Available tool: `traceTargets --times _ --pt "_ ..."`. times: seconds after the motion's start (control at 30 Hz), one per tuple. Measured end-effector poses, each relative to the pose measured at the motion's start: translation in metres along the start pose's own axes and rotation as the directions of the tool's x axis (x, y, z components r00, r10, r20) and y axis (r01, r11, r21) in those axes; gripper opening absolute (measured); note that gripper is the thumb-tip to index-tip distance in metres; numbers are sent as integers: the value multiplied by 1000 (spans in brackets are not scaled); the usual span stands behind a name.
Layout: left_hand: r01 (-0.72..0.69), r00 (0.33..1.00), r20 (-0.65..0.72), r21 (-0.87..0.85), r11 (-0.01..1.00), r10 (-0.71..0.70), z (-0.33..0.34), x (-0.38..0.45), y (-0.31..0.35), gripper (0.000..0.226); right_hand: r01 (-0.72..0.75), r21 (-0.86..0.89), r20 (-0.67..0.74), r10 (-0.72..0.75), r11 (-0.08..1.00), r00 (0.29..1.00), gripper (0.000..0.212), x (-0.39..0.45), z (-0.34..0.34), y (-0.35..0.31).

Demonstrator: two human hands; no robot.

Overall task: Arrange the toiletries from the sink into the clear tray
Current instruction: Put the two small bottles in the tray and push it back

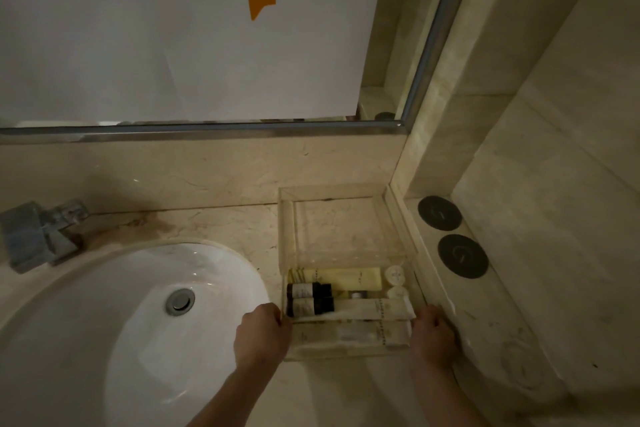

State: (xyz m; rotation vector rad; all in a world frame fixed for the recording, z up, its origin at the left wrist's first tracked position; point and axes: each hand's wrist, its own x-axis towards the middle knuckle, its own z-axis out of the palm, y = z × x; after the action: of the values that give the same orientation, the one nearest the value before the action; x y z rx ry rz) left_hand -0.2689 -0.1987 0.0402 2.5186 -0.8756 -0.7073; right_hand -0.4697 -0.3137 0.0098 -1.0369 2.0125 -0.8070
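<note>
The clear rectangular plastic tray [346, 253], right of the white round sink [138, 305], is gripped at its near corners by the left hand [263, 333] and right hand [433, 334]; small toiletry bottles and tubes [346, 298] are packed in its near end.

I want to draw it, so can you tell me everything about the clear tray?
The clear tray is a see-through plastic-looking box with low walls, lying flat on the beige marble counter right of the sink. Its far part shows bare; the near part holds toiletries lying flat: dark bottles, a pale yellow tube, white wrapped packets, small round white caps. The left hand and right hand grip its near corners.
</note>
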Motion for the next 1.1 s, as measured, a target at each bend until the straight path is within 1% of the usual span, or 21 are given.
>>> traceTargets --times 0.03,0.07,0.17,0.27,0.4,0.47,0.53,0.57,0.63,0.7,0.77,0.8,0.83,0.9,0.97,1.0,1.07,1.1 --pt "0 1000 -9 -5 1000 0 0 1 2 29 16 22 14 -16 1000 1000 50 -1 1 -3" --pt "2 1000 -19 -15 1000 -2 0 3 4 29 46 35 36 -47 998 998 46 -3 2 -6" --pt "21 999 -48 -59 998 -24 0 12 8 24 139 83 78 -145 987 986 23 -6 1 -18" --pt "26 997 -71 -84 996 -32 0 22 9 21 143 132 131 -160 981 978 27 -3 2 -21" --pt "2 996 -89 -141 990 -15 -1 26 14 26 109 180 181 -142 978 973 34 6 3 -26" --pt "0 996 -87 -189 982 -17 0 21 15 25 101 193 208 -141 976 968 32 9 2 -26" --pt "-14 997 -76 -234 972 -4 3 12 12 35 93 208 207 -137 974 969 32 5 1 -20" --pt "-33 997 -69 -238 971 17 4 7 10 41 74 211 176 -112 975 978 38 2 1 -15" --pt "-58 998 -42 -222 973 50 6 -4 3 51 -9 215 74 -7 977 997 50 -3 1 -3" --pt "-44 999 1 -213 976 45 7 -13 -6 56 -78 267 20 75 960 997 49 -10 3 6" --pt "-40 999 22 -235 971 47 5 -18 -10 54 -137 382 87 112 914 990 38 -16 6 12" --pt "-62 998 17 -242 968 68 4 -20 -10 51 -186 416 149 135 890 980 29 -20 7 12" --pt "-88 996 9 -245 965 93 3 -20 -9 48 -228 441 207 149 868 967 25 -22 7 11" --pt "-134 991 -17 -249 959 134 3 -18 -5 49 -280 499 242 179 820 954 36 -19 10 7" --pt "-191 982 -47 -221 956 185 5 -16 -2 54 -289 524 272 164 801 948 43 -16 11 2" --pt "-229 973 -65 -170 958 222 6 -14 -1 57 -290 522 278 162 802 947 45 -14 12 -1" --pt "-311 946 -89 14 950 311 8 -9 0 66 -285 529 283 151 799 947 48 -9 14 -5" --pt "-362 923 -90 119 924 374 8 -5 1 73 -280 531 285 143 800 948 48 -8 15 -6"
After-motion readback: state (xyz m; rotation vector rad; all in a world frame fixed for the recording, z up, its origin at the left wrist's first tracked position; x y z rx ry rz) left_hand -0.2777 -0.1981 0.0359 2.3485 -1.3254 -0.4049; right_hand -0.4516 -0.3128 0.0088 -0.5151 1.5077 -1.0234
